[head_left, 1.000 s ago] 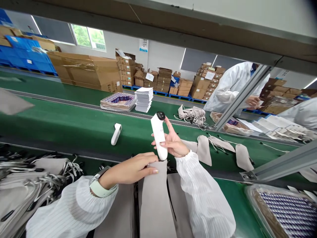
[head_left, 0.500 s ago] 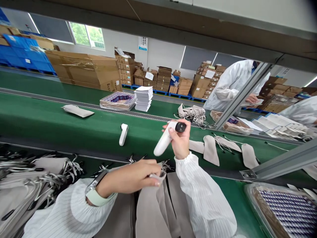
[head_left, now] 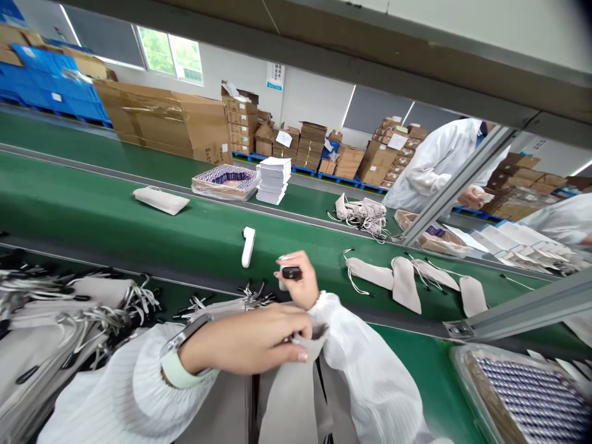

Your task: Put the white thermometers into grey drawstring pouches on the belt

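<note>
My left hand pinches the rim of a grey fabric pouch, whose mouth gapes a little. Just behind that mouth, my right hand is closed around a white handheld device with a dark, rounded end; the end faces me and most of the white body is hidden by the fingers and the left hand. A similar white device lies on the green belt beyond my hands. More grey pouches with drawstrings are heaped at the left, beside my left sleeve.
Several filled-looking pouches lie on the belt at right. A tray of striped small items stands at the near right. A slanted metal post crosses the right side. Farther back are a paper stack and a co-worker in white.
My right hand has moved down and left with the white device, toward the pouch mouth, and the device now points at me. The left hand keeps its grip on the pouch rim.
</note>
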`<state>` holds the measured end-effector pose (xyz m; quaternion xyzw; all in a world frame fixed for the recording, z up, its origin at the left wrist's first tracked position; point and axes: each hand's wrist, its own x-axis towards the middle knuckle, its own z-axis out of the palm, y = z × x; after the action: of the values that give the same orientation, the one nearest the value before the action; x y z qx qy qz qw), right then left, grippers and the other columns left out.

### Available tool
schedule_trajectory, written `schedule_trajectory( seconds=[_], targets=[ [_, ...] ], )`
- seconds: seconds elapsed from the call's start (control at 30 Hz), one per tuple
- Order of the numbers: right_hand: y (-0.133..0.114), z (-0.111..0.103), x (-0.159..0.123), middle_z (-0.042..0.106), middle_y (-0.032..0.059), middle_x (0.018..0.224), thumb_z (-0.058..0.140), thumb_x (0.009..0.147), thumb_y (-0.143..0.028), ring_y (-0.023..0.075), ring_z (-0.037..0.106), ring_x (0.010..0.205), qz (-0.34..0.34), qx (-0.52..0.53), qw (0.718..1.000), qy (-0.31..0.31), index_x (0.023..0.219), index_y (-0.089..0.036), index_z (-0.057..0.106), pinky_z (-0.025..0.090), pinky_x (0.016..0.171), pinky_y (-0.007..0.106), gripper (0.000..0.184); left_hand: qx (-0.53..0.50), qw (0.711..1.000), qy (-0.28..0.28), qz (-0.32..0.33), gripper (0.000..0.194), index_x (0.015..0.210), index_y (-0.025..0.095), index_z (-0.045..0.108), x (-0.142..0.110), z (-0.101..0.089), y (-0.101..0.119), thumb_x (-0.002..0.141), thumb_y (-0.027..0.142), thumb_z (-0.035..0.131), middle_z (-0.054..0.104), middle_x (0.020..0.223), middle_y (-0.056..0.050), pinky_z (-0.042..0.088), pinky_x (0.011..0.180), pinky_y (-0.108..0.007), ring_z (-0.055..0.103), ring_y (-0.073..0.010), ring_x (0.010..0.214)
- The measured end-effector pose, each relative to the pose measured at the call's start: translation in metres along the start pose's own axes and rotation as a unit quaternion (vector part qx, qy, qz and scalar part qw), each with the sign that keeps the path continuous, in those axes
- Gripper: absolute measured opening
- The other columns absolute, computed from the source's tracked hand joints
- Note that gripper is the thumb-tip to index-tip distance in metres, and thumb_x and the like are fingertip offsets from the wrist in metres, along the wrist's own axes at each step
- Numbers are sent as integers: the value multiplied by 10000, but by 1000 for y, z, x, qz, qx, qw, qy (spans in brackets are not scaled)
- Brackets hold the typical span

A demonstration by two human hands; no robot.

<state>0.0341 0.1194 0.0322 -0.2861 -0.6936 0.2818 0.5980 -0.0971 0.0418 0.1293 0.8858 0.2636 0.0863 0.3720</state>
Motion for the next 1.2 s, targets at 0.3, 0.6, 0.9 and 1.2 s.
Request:
schedule_trajectory(
  seconds=[0.3,0.6,0.9,1.2],
  targets=[
    [-50,-47,38,515,-4,962,530,740,-262,143,555,923,90,191,951,227,1008,-305,327,457,787,353,339,-36,996,76,5,275,711,166,435,8,-11,-28,873,346,306,410,724,17,309,594,-207,390,-103,627],
    [-54,-59,36,570,-19,791,485,781,-385,136,592,744,164,276,944,74,954,-275,368,488,659,315,236,-32,984,174,-14,251,778,186,490,18,-1,-29,876,334,312,366,839,-6,344,727,-224,406,-128,794],
    [-54,-22,19,461,-38,612,242,848,-472,88,427,538,151,-92,982,-65,843,-212,502,334,556,213,368,21,930,363,-58,181,827,193,508,17,-6,-40,856,315,378,332,866,-16,355,581,-212,406,-118,721],
    [-46,-27,19,455,20,690,401,824,-340,93,453,610,3,-102,995,-16,642,-154,605,369,577,229,331,12,923,381,-47,175,810,199,518,11,-12,-37,849,315,393,355,863,-22,359,571,-199,429,-147,862]
  ],
)
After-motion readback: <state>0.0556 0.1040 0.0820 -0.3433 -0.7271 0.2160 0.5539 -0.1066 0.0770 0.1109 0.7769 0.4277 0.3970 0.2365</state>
